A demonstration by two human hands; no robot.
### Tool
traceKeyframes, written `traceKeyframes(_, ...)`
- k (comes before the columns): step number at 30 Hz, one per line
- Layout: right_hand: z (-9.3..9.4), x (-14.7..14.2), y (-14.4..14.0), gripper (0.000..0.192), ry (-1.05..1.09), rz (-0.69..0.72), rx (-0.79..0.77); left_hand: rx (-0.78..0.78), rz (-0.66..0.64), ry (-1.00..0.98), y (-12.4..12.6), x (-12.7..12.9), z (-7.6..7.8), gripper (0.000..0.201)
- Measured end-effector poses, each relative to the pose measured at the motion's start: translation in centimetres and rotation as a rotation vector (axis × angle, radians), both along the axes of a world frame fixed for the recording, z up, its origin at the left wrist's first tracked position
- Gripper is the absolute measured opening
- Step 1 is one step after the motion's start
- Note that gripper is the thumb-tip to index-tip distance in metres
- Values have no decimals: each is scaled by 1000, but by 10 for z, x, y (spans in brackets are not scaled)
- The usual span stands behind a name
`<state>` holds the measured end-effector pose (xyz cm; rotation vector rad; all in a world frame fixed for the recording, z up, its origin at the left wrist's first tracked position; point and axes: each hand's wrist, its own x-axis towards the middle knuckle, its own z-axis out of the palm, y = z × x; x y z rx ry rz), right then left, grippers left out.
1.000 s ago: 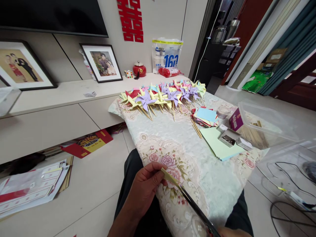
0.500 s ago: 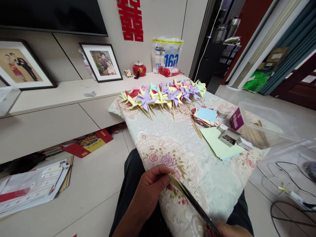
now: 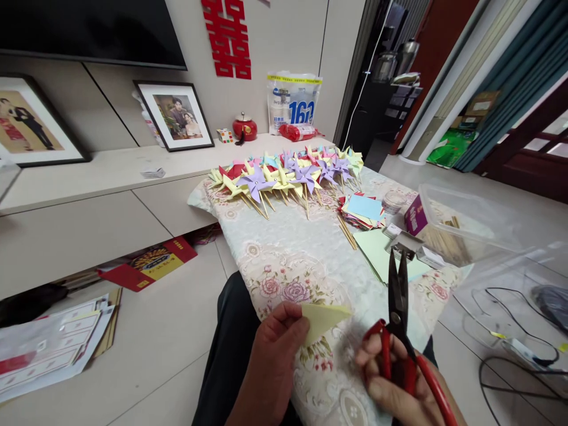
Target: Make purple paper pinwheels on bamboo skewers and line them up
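Observation:
My left hand (image 3: 273,355) pinches a folded yellow paper triangle (image 3: 323,319) by its left corner, just above the near edge of the floral tablecloth (image 3: 293,260). My right hand (image 3: 399,390) grips red-handled scissors (image 3: 399,307), blades closed and pointing up and away, to the right of the paper and apart from it. Farther up the cloth lie a stack of coloured paper squares (image 3: 364,208), a pale green sheet (image 3: 379,251) and a row of finished paper pinwheels (image 3: 288,174) on wooden sticks.
A clear plastic box (image 3: 465,228) with wooden sticks, a purple box (image 3: 413,216), a small open box of pins (image 3: 403,241) and a round tub (image 3: 393,201) crowd the table's right side. A low cabinet (image 3: 89,207) with framed photos stands left. Cables (image 3: 515,349) and papers (image 3: 48,349) lie on the floor.
The scissors have come off the yellow paper and swung upright to the right. The paper now shows flat as a triangle in my left hand. The view shifted slightly.

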<state>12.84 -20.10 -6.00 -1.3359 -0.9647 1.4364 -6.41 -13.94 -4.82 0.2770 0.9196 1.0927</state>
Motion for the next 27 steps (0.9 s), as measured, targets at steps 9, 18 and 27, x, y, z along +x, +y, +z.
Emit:
traceKeyframes(9,2,-43,31,36,16,-106,15,19,-99,-91,-11,13,-3,29)
traceKeyframes(18,6,-36,35,28,396,54,-75,421,-190,224,-3,-11,-16,24)
traceKeyframes(27,8,-48,30,23,571,204,-219,814,-247,469,8,-25,-15,11)
